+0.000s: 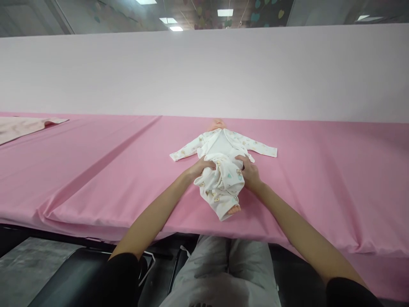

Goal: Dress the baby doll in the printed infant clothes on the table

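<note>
1. Doll (218, 124): lies on its back on the pink-covered tabletop (306, 183), directly before the person, head away and legs nearest. This position probably puts the legs within easy reach.
2. Left hand (204, 165): fingers closed on the bunched waist of the printed trousers (223, 181), thumb on top; the fingertips beneath are hidden.
3. Right hand (249, 171): fingers closed on the opposite side of the same waist, some curled over the cloth. Gripping both sides likely keeps the pull even and the doll straight.
4. Trousers: bunched around the doll's lower body. A foot (234, 209) shows at one cuff; the other cannot be made out.
5. Printed top (204, 140): sleeves spread outward, seemingly clear of the hands; no doll hands show at the cuffs. Its front parts over a plain white layer (220, 143).
6. Pale cloth (22, 128): lies at the far left, well apart from the doll, presumably leaving working room.
</note>
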The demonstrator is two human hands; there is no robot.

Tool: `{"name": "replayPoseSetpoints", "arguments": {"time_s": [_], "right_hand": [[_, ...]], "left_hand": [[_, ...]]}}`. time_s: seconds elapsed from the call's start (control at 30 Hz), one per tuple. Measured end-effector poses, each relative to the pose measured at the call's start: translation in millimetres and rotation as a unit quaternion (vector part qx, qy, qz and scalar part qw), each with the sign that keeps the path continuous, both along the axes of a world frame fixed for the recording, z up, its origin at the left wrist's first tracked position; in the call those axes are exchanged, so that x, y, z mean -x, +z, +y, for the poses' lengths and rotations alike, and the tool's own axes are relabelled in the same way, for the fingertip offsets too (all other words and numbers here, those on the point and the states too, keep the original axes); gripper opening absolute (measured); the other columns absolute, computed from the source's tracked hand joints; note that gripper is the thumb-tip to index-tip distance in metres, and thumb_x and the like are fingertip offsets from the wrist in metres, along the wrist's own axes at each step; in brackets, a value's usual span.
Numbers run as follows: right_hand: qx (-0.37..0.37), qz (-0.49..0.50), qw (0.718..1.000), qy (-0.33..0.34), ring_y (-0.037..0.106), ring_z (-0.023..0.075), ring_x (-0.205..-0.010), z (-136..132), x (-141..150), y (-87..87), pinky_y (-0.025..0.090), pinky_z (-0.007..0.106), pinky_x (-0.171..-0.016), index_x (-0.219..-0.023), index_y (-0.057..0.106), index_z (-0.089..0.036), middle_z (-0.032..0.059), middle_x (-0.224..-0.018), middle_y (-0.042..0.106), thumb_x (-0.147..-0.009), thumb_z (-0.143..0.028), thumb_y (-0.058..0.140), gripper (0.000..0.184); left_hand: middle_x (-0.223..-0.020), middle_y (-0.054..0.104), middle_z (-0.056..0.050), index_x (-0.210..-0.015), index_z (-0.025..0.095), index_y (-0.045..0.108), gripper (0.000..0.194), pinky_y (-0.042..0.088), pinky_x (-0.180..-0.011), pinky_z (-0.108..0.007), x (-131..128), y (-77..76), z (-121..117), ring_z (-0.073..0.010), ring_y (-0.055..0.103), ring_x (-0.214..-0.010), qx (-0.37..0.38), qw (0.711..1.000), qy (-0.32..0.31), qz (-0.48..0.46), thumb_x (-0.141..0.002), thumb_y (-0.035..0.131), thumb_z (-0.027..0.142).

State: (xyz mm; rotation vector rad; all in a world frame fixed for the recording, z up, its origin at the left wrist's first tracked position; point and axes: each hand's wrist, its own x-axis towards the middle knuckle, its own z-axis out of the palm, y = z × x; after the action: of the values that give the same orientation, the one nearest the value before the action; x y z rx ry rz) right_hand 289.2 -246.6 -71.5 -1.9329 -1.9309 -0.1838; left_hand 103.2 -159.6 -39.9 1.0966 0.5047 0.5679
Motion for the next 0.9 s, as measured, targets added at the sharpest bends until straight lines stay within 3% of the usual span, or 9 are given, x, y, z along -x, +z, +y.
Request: {"name": "replayPoseSetpoints", "arguments": {"time_s": [0.17, 0.23, 0.33, 0.4, 0.47, 0.53, 0.63, 0.73, 0.9], "right_hand": [[-0.096, 0.059, 0.994, 0.003, 0.055, 0.017, -0.067, 1.0, 0.1, -6.3, 0.04, 0.027, -0.058, -0.107, 0.052, -0.021, 0.0092, -0.104, 0.061, -0.082, -0.026, 0.046, 0.026], [-0.15, 0.061, 0.987, 0.012, 0.053, 0.0148, -0.061, 2.0, 0.8, -10.1, 0.036, 0.025, -0.052, -0.102, 0.051, -0.019, 0.0084, -0.097, 0.061, -0.081, -0.027, 0.047, 0.022], [-0.212, 0.036, 0.976, 0.031, 0.051, 0.0134, -0.059, 3.2, 2.9, -13.0, 0.031, 0.024, -0.046, -0.095, 0.05, -0.019, 0.0094, -0.097, 0.06, -0.082, -0.024, 0.045, 0.015], [-0.231, 0.025, 0.972, 0.035, 0.05, 0.0127, -0.058, 3.3, 4.6, -12.3, 0.028, 0.024, -0.045, -0.092, 0.05, -0.019, 0.01, -0.098, 0.06, -0.082, -0.02, 0.043, 0.012], [-0.229, 0.034, 0.973, 0.028, 0.047, 0.0119, -0.054, 2.6, 6.5, -9.7, 0.027, 0.024, -0.043, -0.09, 0.049, -0.019, 0.0092, -0.095, 0.06, -0.081, -0.02, 0.044, 0.011], [-0.214, 0.059, 0.975, 0.013, 0.045, 0.0112, -0.051, 1.2, 8.3, -6.2, 0.026, 0.024, -0.043, -0.088, 0.048, -0.02, 0.0076, -0.091, 0.061, -0.08, -0.021, 0.046, 0.009], [-0.188, 0.11, 0.976, -0.003, 0.045, 0.0123, -0.051, -1.0, 10.7, -1.6, 0.027, 0.025, -0.044, -0.087, 0.047, -0.021, 0.0059, -0.084, 0.06, -0.079, -0.023, 0.047, 0.009], [-0.171, 0.168, 0.971, -0.015, 0.046, 0.0141, -0.051, -2.6, 11.4, 0.2, 0.029, 0.026, -0.046, -0.09, 0.046, -0.022, 0.0045, -0.078, 0.058, -0.078, -0.028, 0.048, 0.014], [-0.153, 0.302, 0.94, -0.031, 0.051, 0.0166, -0.057, -3.4, 6.7, -1.2, 0.037, 0.028, -0.052, -0.1, 0.042, -0.024, 0.0, -0.074, 0.057, -0.074, -0.038, 0.054, 0.032]], "left_hand": [[-0.084, 0.063, -0.002, -0.094, 0.016, 0.057, 0.041, 0.046, -0.072, -0.027, -16.1, -10.2, -8.4, -0.0163, 0.059, -0.077, -0.216, 0.974, 0.061, -0.01, -0.057, 0.07, 0.024], [-0.093, 0.059, -0.003, -0.102, 0.019, 0.051, 0.047, 0.045, -0.076, -0.028, -18.6, -15.2, -10.7, -0.0165, 0.057, -0.086, -0.302, 0.938, 0.168, -0.028, -0.06, 0.071, 0.027], [-0.092, 0.053, -0.002, -0.084, 0.02, 0.046, 0.031, 0.044, -0.079, -0.029, -18.7, -22.1, -12.1, -0.0157, 0.052, -0.091, -0.448, 0.802, 0.392, -0.044, -0.064, 0.069, 0.026], [-0.078, 0.05, 0.0, -0.068, 0.02, 0.039, 0.025, 0.043, -0.074, -0.027, -17.1, -25.7, -12.6, -0.0129, 0.051, -0.079, -0.54, 0.712, 0.446, -0.045, -0.07, 0.064, 0.023], [-0.066, 0.046, 0.003, -0.063, 0.019, 0.035, 0.026, 0.042, -0.064, -0.024, -15.2, -28.2, -14.4, -0.0098, 0.047, -0.065, -0.601, 0.682, 0.413, -0.056, -0.078, 0.056, 0.021], [-0.064, 0.048, 0.002, -0.067, 0.019, 0.04, 0.019, 0.041, -0.057, -0.022, -13.4, -29.5, -18.2, -0.0087, 0.048, -0.06, -0.628, 0.686, 0.361, -0.068, -0.084, 0.049, 0.02], [-0.076, 0.058, -0.002, -0.084, 0.018, 0.051, 0.005, 0.046, -0.065, -0.026, -11.7, -29.2, -24.6, -0.012, 0.055, -0.071, -0.676, 0.667, 0.305, -0.071, -0.085, 0.047, 0.02], [-0.089, 0.063, -0.007, -0.097, 0.018, 0.054, 0.015, 0.048, -0.076, -0.032, -12.0, -28.7, -26.8, -0.0172, 0.059, -0.086, -0.72, 0.638, 0.265, -0.064, -0.083, 0.048, 0.022], [-0.101, 0.062, -0.01, -0.109, 0.019, 0.05, 0.027, 0.046, -0.084, -0.037, -15.9, -31.6, -22.0, -0.0203, 0.057, -0.096, -0.73, 0.643, 0.226, -0.049, -0.084, 0.049, 0.026]]}}
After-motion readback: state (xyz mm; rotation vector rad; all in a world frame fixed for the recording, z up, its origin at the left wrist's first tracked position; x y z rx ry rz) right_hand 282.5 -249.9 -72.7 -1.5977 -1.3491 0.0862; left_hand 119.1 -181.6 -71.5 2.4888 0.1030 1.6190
